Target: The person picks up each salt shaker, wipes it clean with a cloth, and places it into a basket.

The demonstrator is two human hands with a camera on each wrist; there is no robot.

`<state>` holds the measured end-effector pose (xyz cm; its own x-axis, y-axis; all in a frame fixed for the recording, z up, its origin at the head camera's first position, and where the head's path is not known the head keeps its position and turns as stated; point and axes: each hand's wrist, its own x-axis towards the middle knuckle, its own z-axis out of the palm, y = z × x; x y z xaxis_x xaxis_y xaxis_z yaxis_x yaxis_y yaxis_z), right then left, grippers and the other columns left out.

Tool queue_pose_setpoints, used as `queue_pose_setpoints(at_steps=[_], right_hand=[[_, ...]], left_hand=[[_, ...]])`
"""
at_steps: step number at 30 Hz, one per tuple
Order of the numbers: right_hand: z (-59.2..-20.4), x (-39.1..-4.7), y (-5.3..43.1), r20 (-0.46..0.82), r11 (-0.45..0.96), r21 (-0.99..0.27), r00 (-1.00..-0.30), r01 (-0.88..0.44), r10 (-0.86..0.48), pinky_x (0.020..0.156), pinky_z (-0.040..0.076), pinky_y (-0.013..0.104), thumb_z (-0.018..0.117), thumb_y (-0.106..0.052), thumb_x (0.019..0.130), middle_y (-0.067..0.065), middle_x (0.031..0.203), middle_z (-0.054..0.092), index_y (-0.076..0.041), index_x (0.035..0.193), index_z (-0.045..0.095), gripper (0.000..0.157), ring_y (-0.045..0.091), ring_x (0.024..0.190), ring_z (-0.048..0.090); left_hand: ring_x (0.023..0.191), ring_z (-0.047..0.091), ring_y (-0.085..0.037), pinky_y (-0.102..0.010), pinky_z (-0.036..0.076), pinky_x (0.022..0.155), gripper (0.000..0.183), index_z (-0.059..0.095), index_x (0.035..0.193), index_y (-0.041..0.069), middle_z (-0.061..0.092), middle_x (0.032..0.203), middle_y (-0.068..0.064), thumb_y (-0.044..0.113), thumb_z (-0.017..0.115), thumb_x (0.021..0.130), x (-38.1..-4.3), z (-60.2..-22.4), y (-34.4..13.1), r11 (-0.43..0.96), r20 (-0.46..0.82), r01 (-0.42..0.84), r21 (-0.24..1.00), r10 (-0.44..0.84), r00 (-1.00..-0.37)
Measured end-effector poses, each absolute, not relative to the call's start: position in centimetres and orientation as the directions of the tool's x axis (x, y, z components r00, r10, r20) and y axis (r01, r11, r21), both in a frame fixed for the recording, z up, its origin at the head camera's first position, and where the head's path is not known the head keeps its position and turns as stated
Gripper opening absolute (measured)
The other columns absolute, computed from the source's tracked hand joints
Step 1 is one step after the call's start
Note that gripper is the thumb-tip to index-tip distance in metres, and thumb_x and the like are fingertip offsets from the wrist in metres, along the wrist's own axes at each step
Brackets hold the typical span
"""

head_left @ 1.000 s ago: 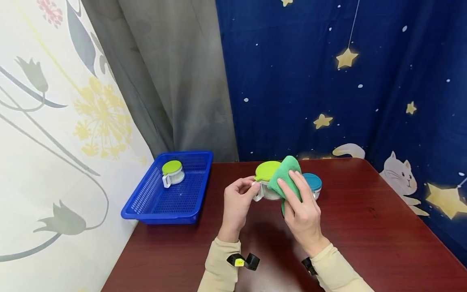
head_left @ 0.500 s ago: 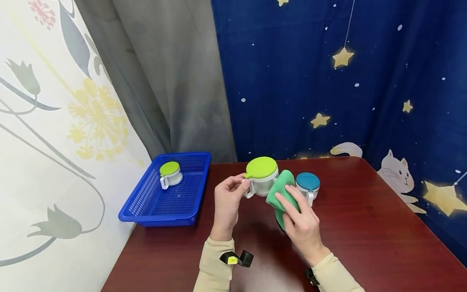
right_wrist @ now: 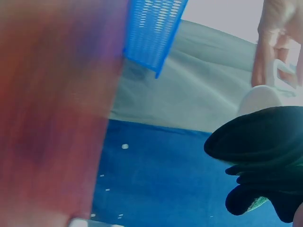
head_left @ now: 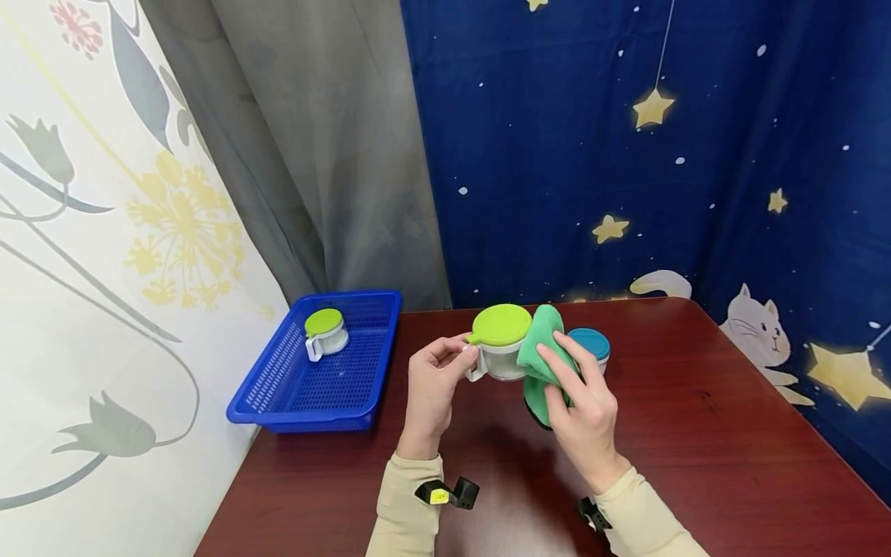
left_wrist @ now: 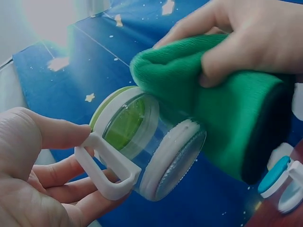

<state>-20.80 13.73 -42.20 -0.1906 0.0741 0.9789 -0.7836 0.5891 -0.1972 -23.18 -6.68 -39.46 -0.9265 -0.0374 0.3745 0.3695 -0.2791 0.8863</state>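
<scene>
My left hand (head_left: 433, 387) pinches the white handle (left_wrist: 106, 165) of a clear seasoning jar (head_left: 504, 362) with a lime-green lid (head_left: 501, 325), held up over the table. In the left wrist view the jar is tilted, its ribbed base facing right. My right hand (head_left: 581, 410) grips a folded green cloth (head_left: 546, 348) and holds it against the jar's right side. From the right wrist, the cloth (left_wrist: 208, 94) looks dark and covers most of the jar. Behind the right hand stands a similar jar with a blue lid (head_left: 590, 343), partly hidden by the fingers.
On the left of the dark red table (head_left: 668, 433) sits a blue perforated basket (head_left: 376, 379). Inside it is another green-lidded jar (head_left: 327, 333) with a white handle. A grey curtain (head_left: 348, 155) and a blue starry curtain (head_left: 543, 155) hang behind the table.
Half a second ago the cloth sat lower on the jar; it has risen along the right side. The jar has shifted left since one second ago, as the head view also moved slightly.
</scene>
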Motion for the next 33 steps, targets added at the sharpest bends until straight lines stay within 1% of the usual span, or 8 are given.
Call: queue_pose_setpoints(at_steps=[4,8,11,13,15,19,25,33], right_hand=[[-40.9,-20.7,13.6,0.980,0.574,-0.200,-0.176,-0.794,0.097,0.078,0.050,0.019,0.056,0.004,0.084,0.024,0.125,0.064,-0.003,0.115,0.075,0.037,0.036,0.108,0.064],[-40.4,-20.5,13.7,0.981,0.587,-0.192,-0.156,-0.786,0.112,0.076,0.050,0.018,0.057,0.005,0.082,0.024,0.122,0.065,-0.003,0.113,0.076,0.037,0.037,0.105,0.065],[-40.6,-20.5,13.9,0.984,0.607,-0.179,-0.148,-0.774,0.102,0.075,0.050,0.019,0.058,0.003,0.083,0.022,0.122,0.066,-0.004,0.113,0.076,0.036,0.036,0.104,0.066],[-41.1,-20.4,14.0,0.987,0.620,-0.161,-0.143,-0.768,0.079,0.080,0.051,0.019,0.058,0.001,0.086,0.022,0.123,0.066,-0.005,0.113,0.076,0.034,0.035,0.105,0.066],[-41.9,-20.3,14.2,0.990,0.620,-0.132,-0.132,-0.773,0.046,0.089,0.051,0.020,0.059,-0.003,0.090,0.022,0.122,0.066,-0.005,0.113,0.076,0.029,0.036,0.106,0.067],[-43.6,-19.8,14.4,0.993,0.594,-0.075,-0.113,-0.801,-0.025,0.102,0.046,0.026,0.057,-0.008,0.096,0.024,0.119,0.066,-0.002,0.110,0.076,0.025,0.039,0.108,0.065],[-44.6,-19.8,14.6,0.994,0.578,-0.043,-0.094,-0.815,-0.058,0.103,0.045,0.032,0.058,-0.010,0.097,0.026,0.119,0.066,-0.002,0.110,0.077,0.024,0.042,0.111,0.064],[-43.5,-20.0,14.9,0.997,0.579,0.009,-0.036,-0.815,-0.067,0.102,0.046,0.034,0.061,-0.011,0.098,0.026,0.117,0.067,-0.001,0.108,0.077,0.021,0.044,0.108,0.065]], left_hand=[[0.102,0.069,-0.032,-0.040,0.058,0.083,0.024,0.064,0.094,-0.013,0.069,0.116,-0.020,0.006,0.077,0.088,-23.1,-39.4,-6.5,-0.295,0.382,0.369,0.882,-0.015,-0.924],[0.104,0.068,-0.033,-0.040,0.058,0.083,0.022,0.065,0.095,-0.012,0.069,0.117,-0.019,0.002,0.079,0.085,-23.0,-39.3,-6.3,-0.294,0.384,0.366,0.883,0.004,-0.923],[0.103,0.069,-0.032,-0.036,0.059,0.082,0.023,0.065,0.095,-0.012,0.069,0.116,-0.019,0.001,0.080,0.084,-22.9,-39.4,-6.1,-0.292,0.386,0.368,0.883,0.005,-0.922],[0.101,0.069,-0.031,-0.034,0.059,0.079,0.024,0.065,0.096,-0.013,0.069,0.115,-0.020,0.001,0.080,0.084,-22.9,-39.4,-6.1,-0.292,0.390,0.375,0.880,-0.007,-0.921],[0.098,0.070,-0.030,-0.031,0.059,0.077,0.024,0.064,0.097,-0.014,0.070,0.113,-0.021,0.001,0.079,0.085,-22.9,-39.4,-6.2,-0.297,0.394,0.382,0.875,-0.021,-0.919],[0.093,0.070,-0.027,-0.028,0.058,0.073,0.022,0.064,0.095,-0.014,0.070,0.110,-0.022,-0.002,0.078,0.084,-22.8,-39.5,-6.9,-0.299,0.392,0.388,0.872,-0.049,-0.919],[0.089,0.070,-0.024,-0.029,0.058,0.072,0.019,0.063,0.094,-0.013,0.070,0.105,-0.019,-0.002,0.077,0.086,-23.1,-39.8,-7.7,-0.278,0.393,0.386,0.879,-0.034,-0.919],[0.083,0.069,-0.022,-0.027,0.057,0.072,0.023,0.063,0.094,-0.014,0.069,0.096,-0.015,0.000,0.078,0.086,-23.1,-39.8,-7.8,-0.286,0.413,0.397,0.872,-0.004,-0.911]])
